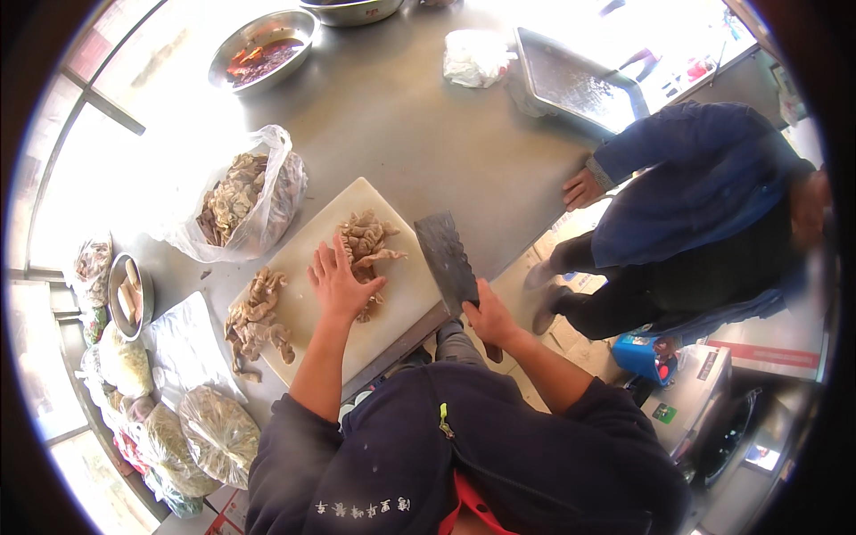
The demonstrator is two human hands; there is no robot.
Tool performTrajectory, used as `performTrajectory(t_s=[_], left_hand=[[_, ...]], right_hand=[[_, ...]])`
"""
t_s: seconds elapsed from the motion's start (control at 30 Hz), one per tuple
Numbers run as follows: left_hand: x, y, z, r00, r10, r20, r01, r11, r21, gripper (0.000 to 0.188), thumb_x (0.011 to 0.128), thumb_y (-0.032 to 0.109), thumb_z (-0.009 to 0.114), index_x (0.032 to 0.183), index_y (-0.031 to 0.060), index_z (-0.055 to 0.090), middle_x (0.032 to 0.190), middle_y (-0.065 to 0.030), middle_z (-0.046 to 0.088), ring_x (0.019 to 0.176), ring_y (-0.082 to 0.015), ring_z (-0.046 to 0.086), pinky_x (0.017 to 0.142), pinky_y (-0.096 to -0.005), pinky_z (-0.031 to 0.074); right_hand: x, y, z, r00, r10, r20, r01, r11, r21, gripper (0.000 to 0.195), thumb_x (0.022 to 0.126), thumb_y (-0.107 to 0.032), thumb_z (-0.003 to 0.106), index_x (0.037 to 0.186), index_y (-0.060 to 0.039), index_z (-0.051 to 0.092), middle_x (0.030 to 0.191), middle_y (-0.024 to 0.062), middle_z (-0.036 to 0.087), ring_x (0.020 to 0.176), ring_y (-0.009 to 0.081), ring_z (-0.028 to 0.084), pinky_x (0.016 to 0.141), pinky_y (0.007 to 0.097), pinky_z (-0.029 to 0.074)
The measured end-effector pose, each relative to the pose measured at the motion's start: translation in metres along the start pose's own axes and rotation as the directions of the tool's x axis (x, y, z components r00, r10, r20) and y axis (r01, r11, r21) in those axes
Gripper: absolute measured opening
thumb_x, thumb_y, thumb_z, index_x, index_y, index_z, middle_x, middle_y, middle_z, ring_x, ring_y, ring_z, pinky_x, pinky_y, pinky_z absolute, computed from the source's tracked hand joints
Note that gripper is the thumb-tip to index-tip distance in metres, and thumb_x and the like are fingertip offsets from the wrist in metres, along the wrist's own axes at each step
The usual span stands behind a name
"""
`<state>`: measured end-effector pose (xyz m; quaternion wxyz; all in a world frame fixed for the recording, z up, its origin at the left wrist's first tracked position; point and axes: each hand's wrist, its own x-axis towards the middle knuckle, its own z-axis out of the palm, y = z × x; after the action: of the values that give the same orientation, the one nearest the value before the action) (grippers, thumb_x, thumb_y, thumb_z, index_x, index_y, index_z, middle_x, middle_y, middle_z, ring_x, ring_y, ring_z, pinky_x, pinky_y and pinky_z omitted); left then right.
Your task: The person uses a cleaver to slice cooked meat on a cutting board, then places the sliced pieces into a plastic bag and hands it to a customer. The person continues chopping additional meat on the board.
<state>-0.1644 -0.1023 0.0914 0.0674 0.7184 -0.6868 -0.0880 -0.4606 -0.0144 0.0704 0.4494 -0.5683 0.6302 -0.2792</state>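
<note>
My right hand point(491, 317) grips the handle of a broad cleaver point(447, 257), whose dark blade lies just past the right edge of a white cutting board point(408, 294). Fingers spread, my left hand point(342, 284) rests against a pile of pale brown, folded meat, which looks like tripe or intestine point(368, 241), on the board. A second pile of the same meat point(261, 321) lies over the board's left edge. Beyond the board, more such pieces fill an open clear plastic bag point(284, 194).
A metal basin of red sauce point(267, 73), a white plastic bag point(475, 59) and a rectangular metal tray point(568, 80) stand at the far side. Filled bags point(217, 435) and a bowl point(146, 301) are at left. Another person point(689, 194) stands at right, one hand on the table edge.
</note>
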Motion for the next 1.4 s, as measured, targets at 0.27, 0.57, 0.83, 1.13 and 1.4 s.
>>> performTrajectory(t_s=[0.27, 0.57, 0.83, 1.13, 1.4], left_hand=[[0.017, -0.01, 0.011, 0.963, -0.087, 0.256, 0.134, 0.976, -0.173, 0.092, 0.076, 0.02, 0.076, 0.155, 0.0256, 0.03, 0.13, -0.0194, 0.05, 0.12, -0.0404, 0.055, 0.1, -0.0529, 0.045], [-0.027, -0.026, 0.003, 0.966, -0.083, 0.244, 0.141, 0.963, -0.23, 0.074, 0.079, 0.005, 0.068, 0.145, 0.0226, 0.04, 0.125, -0.0197, 0.052, 0.115, -0.0422, 0.059, 0.09, -0.0499, 0.053], [-0.061, -0.052, -0.038, 0.921, -0.134, 0.365, 0.148, 0.989, -0.012, 0.092, 0.074, 0.023, 0.079, 0.154, 0.0263, 0.033, 0.14, -0.0214, 0.047, 0.128, -0.0436, 0.05, 0.106, -0.0562, 0.042], [-0.009, -0.008, -0.026, 0.892, 0.07, 0.446, -0.073, 0.997, -0.01, 0.126, 0.062, 0.056, 0.089, 0.16, 0.0124, 0.022, 0.152, -0.0268, 0.034, 0.143, -0.0418, 0.034, 0.115, -0.0577, 0.027], [-0.023, -0.007, 0.043, 0.982, 0.13, 0.141, -0.149, 0.979, 0.138, 0.098, 0.085, 0.06, 0.068, 0.157, 0.0085, 0.027, 0.162, -0.0196, 0.026, 0.144, -0.0358, 0.034, 0.113, -0.0608, 0.027]], right_hand=[[0.021, -0.01, 0.005, 0.992, -0.126, 0.034, 0.13, 0.956, -0.262, 0.034, 0.093, -0.014, 0.059, 0.12, -0.002, 0.04, 0.086, 0.0323, 0.063, 0.084, 0.0558, 0.059, 0.072, 0.0622, 0.043], [0.034, -0.038, 0.007, 0.992, -0.037, 0.123, 0.088, 0.892, -0.442, 0.024, 0.094, -0.015, 0.052, 0.111, -0.0034, 0.039, 0.084, 0.0292, 0.065, 0.085, 0.0535, 0.061, 0.073, 0.0616, 0.045], [0.031, -0.047, 0.011, 0.991, 0.001, 0.134, 0.066, 0.867, -0.494, 0.019, 0.093, -0.01, 0.046, 0.109, -0.0026, 0.04, 0.087, 0.0286, 0.066, 0.085, 0.0525, 0.062, 0.075, 0.0628, 0.047], [0.037, -0.049, 0.012, 0.992, -0.036, 0.124, 0.094, 0.856, -0.508, 0.02, 0.091, -0.008, 0.047, 0.109, -0.0039, 0.041, 0.087, 0.0277, 0.067, 0.086, 0.0522, 0.063, 0.075, 0.062, 0.048], [0.038, -0.054, 0.015, 0.991, -0.008, 0.133, 0.075, 0.862, -0.501, 0.022, 0.091, -0.009, 0.049, 0.11, -0.0028, 0.04, 0.088, 0.0282, 0.067, 0.086, 0.0524, 0.063, 0.075, 0.0619, 0.048]])
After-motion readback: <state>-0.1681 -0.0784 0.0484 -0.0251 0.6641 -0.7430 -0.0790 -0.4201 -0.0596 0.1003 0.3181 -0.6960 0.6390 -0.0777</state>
